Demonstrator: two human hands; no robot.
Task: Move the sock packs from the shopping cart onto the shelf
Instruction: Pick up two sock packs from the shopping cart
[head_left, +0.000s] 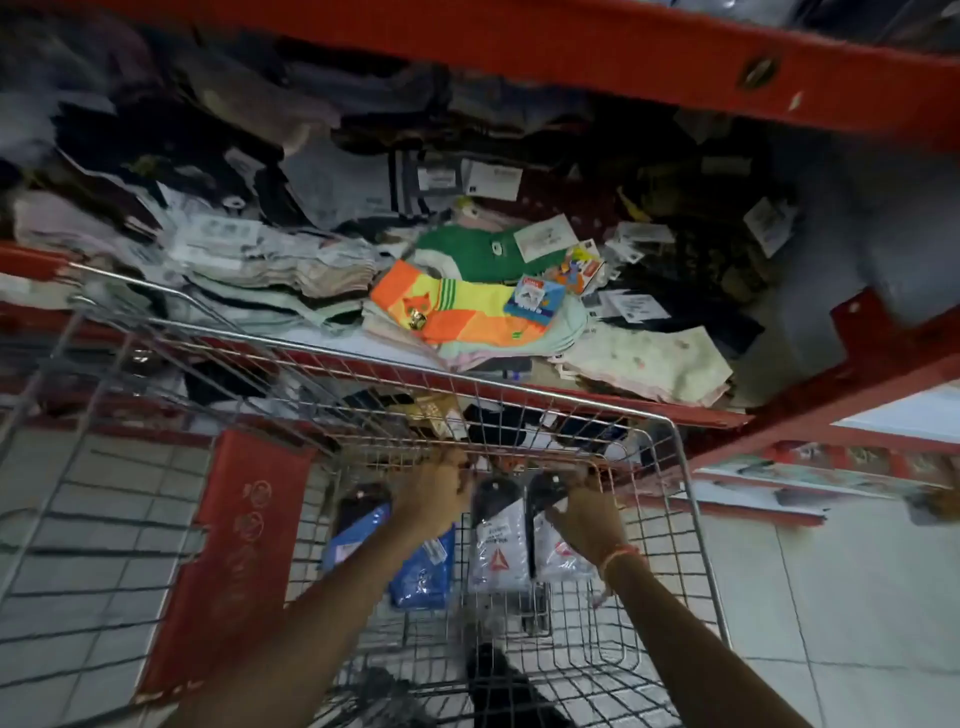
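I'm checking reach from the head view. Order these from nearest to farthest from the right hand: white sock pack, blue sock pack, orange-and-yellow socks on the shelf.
1. White sock pack: under the right hand, in the cart.
2. Blue sock pack: left, by the left hand.
3. Orange-and-yellow socks: ahead on the shelf.

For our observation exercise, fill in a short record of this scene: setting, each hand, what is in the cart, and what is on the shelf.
setting: wire shopping cart against a red shelf
left hand: inside the cart, over blue packs
right hand: on a white pack
cart also holds: another white pack
shelf: heaped socks, orange pair in front
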